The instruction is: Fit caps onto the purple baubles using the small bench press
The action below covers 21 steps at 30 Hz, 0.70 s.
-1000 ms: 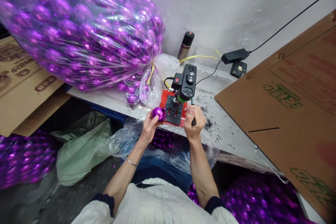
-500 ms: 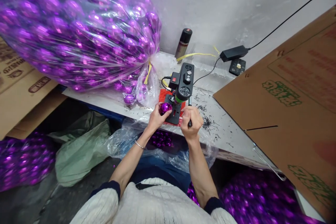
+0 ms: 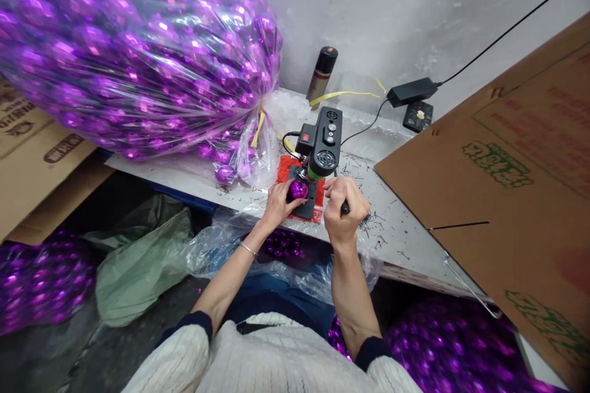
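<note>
Left hand (image 3: 280,204) pinching purple ball (image 3: 298,190) between thumb and fingers, over the black press's base plate (image 3: 305,207) | right hand (image 3: 345,204) fisted around lever handle (image 3: 345,207)

purple ball (image 3: 298,190) now over the black plate (image 3: 306,207) instead of at its left edge, left hand (image 3: 279,201) moved inward with it, right hand (image 3: 345,206) swung outward to the right, black handle (image 3: 345,207) shifted outward with it

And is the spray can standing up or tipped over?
Standing up: the spray can has its black cap on top and its lower end at the table.
</note>
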### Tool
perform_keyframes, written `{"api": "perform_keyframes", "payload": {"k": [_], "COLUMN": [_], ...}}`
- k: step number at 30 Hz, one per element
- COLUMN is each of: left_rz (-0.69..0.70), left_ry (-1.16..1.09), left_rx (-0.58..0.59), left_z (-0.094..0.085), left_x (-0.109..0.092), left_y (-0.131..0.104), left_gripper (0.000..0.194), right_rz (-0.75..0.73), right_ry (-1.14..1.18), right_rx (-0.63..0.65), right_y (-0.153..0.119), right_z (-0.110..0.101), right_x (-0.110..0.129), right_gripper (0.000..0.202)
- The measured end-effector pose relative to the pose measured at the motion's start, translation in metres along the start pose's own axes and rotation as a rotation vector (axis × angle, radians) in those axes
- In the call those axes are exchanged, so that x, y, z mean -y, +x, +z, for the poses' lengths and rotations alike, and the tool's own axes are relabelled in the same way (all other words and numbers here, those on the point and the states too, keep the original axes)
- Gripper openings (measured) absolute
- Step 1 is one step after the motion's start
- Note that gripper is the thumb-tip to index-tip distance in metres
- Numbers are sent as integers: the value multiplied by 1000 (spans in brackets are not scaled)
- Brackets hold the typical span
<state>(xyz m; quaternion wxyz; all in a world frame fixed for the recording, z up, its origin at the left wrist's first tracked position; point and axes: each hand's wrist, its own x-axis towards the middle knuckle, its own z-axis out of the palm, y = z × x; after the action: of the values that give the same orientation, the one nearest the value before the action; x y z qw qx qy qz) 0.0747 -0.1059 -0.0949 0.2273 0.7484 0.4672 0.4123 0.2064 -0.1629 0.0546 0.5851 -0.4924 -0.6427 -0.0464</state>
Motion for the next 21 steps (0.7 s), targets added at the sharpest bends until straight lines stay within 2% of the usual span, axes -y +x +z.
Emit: {"api": "perform_keyframes", "payload": {"k": [5,9,15,21], "left_rz": [48,8,-9,-43], "left_ry": [44,60,-123,-122], "left_rx": [64,94,55,61], "left_z": [-3,1,11,11], "left_x": [-4,-11,-11,-9], "left_y": [5,9,6,1], "left_gripper": [65,64,64,66], "right_rz": [-3,-32,-80,-99], "right_ry": [14,-6,-25,-25], "right_rx": [5,24,38,14], "right_y": [0,-1,-5,-26], "right_z": [-1,-4,-5,1], "right_x": [0,0,-1,-6], "right_gripper": [29,27,24,23]}}
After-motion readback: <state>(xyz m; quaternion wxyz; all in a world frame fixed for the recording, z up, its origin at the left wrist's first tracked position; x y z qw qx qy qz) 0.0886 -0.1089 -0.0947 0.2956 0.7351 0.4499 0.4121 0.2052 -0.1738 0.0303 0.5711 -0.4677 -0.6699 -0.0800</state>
